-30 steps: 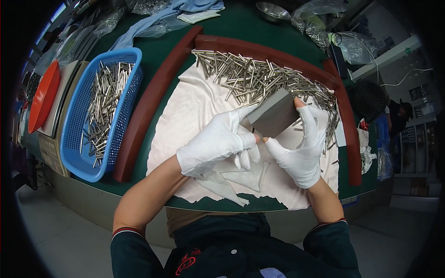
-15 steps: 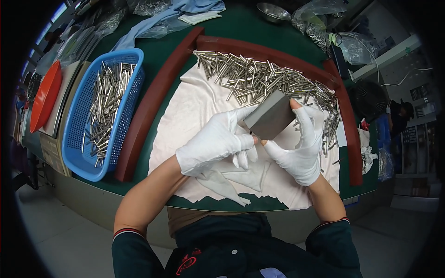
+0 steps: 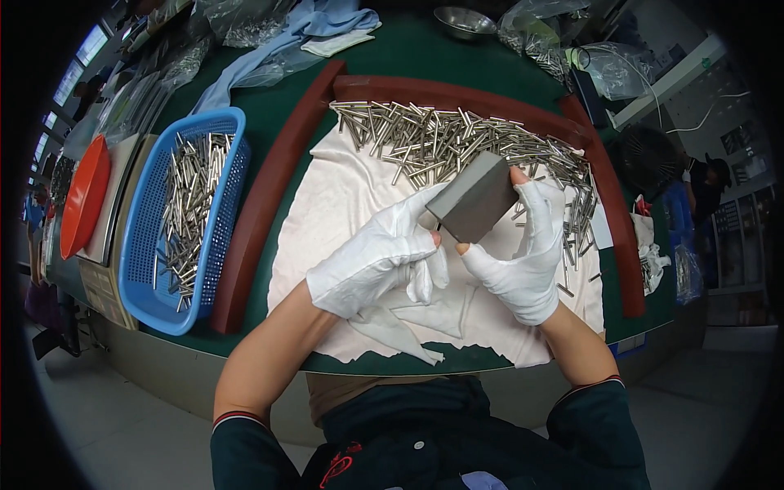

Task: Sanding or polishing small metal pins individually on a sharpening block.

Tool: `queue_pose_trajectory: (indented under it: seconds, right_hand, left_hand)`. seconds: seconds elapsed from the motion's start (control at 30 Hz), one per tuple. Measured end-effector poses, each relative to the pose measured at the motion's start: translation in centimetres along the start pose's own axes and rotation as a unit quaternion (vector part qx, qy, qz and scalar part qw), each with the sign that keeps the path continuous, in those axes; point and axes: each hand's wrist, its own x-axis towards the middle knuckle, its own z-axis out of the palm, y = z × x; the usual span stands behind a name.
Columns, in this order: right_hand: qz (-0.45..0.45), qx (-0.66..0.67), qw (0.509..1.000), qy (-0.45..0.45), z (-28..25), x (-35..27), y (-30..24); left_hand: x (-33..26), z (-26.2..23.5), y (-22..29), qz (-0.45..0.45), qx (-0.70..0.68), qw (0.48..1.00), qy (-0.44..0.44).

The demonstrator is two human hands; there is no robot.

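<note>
left hand (image 3: 371, 260), right hand (image 3: 523, 276) on grey block (image 3: 478, 196), metal rods (image 3: 437, 135) beyond

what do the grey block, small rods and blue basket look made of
Grey block: perhaps stone or dense foam, matte; even, dull surface leaves it open.
Small rods: likely metal, smooth; bright silvery glints.
Blue basket: probably moulded plastic, slightly glossy; uniform colour, perforated walls.

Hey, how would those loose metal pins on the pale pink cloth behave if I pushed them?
The metal pins look slim and cylindrical, so they would probably roll. Their shiny surfaces suggest they may slide over one another too. The red-brown rail along their far side would likely stop them rolling farther away.
</note>
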Motion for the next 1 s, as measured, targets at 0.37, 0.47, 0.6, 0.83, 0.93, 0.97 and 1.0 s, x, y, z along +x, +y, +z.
queue_pose_trajectory:
  seconds: [0.37, 0.47, 0.6, 0.83, 0.93, 0.97, 1.0]
  right_hand:
    - [-0.077, -0.016, 0.997, 0.024, 0.3, 0.2, 0.2]
    - [-0.092, -0.066, 0.993, 0.025, -0.4, 0.6, 0.3]
    - [-0.046, -0.076, 0.99, 0.107, -1.8, 1.2, 1.5]
    - [0.017, -0.107, 0.972, 0.209, -3.3, 2.5, 5.1]
    - [0.068, -0.083, 0.957, 0.269, -4.1, 3.1, 6.7]
    - [0.068, -0.106, 0.951, 0.281, -4.6, 3.1, 7.5]
    - [0.081, -0.107, 0.946, 0.296, -4.7, 3.2, 7.7]
  left_hand:
    - [-0.2, 0.4, 0.8, -0.034, 0.057, 0.998, 0.023]
    - [-0.4, -0.5, 1.5, -0.022, -0.013, 1.0, 0.009]
    - [-0.9, -1.4, 3.7, 0.077, 0.137, 0.982, 0.109]
    - [-0.7, -4.9, 4.0, 0.272, 0.677, 0.596, 0.335]
    - [-1.5, -4.2, 4.4, 0.183, 0.798, 0.488, 0.304]
    - [-1.9, -4.2, 4.5, 0.11, 0.845, 0.445, 0.276]
    - [-2.4, -3.9, 4.7, 0.082, 0.84, 0.46, 0.276]
